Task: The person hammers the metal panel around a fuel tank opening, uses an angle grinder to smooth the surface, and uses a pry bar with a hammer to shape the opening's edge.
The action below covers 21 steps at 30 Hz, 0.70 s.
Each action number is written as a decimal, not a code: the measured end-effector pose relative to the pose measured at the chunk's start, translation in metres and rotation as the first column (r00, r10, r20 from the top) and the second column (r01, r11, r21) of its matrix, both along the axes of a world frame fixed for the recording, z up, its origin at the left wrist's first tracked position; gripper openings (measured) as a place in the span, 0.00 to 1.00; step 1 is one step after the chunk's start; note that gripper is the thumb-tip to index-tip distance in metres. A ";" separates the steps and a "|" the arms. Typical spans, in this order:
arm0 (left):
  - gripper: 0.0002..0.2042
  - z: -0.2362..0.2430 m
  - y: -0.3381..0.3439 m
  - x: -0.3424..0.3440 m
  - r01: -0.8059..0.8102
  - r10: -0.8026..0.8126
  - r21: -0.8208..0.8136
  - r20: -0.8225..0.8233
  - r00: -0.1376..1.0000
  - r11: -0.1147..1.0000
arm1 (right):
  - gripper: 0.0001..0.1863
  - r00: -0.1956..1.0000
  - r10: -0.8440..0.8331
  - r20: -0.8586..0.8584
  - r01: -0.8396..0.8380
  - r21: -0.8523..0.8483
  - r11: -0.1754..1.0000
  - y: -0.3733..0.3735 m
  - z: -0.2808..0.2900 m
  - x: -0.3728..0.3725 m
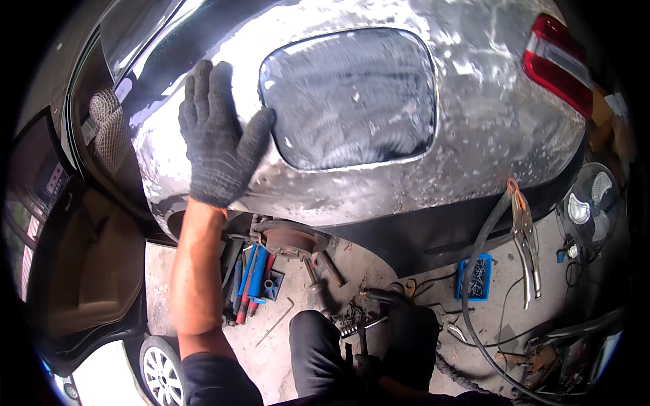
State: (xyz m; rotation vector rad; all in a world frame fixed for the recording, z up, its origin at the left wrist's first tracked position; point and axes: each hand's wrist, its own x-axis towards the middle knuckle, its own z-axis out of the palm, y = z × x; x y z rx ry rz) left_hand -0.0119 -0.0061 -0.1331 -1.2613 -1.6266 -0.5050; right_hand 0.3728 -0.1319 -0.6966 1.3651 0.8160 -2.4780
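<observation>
My left hand [220,139], in a dark grey knit glove, lies flat with fingers stretched on the bare, shiny metal of a car's rear side panel [481,128]. Its thumb reaches the left edge of the rounded fuel door [352,98], which is dull and scratched. Low between my knees, my right hand [369,369] is a dark, shadowed shape closed around the handle of a hammer-like tool [364,338] with a metal crosspiece. A dark gun-shaped tool [389,296] with a brass-coloured tip is by my right knee.
Locking pliers [523,237] with a thick cable grip the panel's lower edge. A brake disc [288,238] shows below. Around lie blue and red tools [254,277], a blue bin [475,277] of small metal pieces, a fan [590,203], and a wheel [161,372]. A car door [88,257] stands open left.
</observation>
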 end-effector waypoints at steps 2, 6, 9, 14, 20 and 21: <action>0.41 0.005 0.001 0.006 0.049 -0.048 -0.013 0.033 0.998 0.999 | 0.12 1.000 0.010 0.028 -0.006 -0.130 0.992 -0.024 0.014 0.005; 0.50 0.010 -0.003 0.015 0.016 -0.002 -0.043 0.304 0.953 0.999 | 0.13 0.994 0.054 0.091 -0.017 -0.370 0.929 -0.064 0.066 0.046; 0.55 0.015 -0.003 0.027 -0.007 0.052 -0.107 0.421 0.905 0.994 | 0.15 0.979 0.065 0.192 0.009 -0.358 0.933 -0.065 0.171 0.061; 0.61 0.032 -0.013 0.040 -0.115 0.197 -0.173 0.596 0.779 0.978 | 0.18 0.958 0.058 0.279 0.041 -0.335 0.942 -0.044 0.326 0.084; 0.62 0.063 -0.003 0.052 -0.129 0.323 -0.316 0.699 0.638 0.940 | 0.13 0.907 -0.348 0.236 0.421 -0.514 0.747 0.003 0.368 0.101; 0.61 0.070 0.000 0.055 -0.140 0.346 -0.335 0.702 0.623 0.932 | 0.15 0.904 -0.350 0.245 0.427 -0.506 0.749 0.013 0.372 0.104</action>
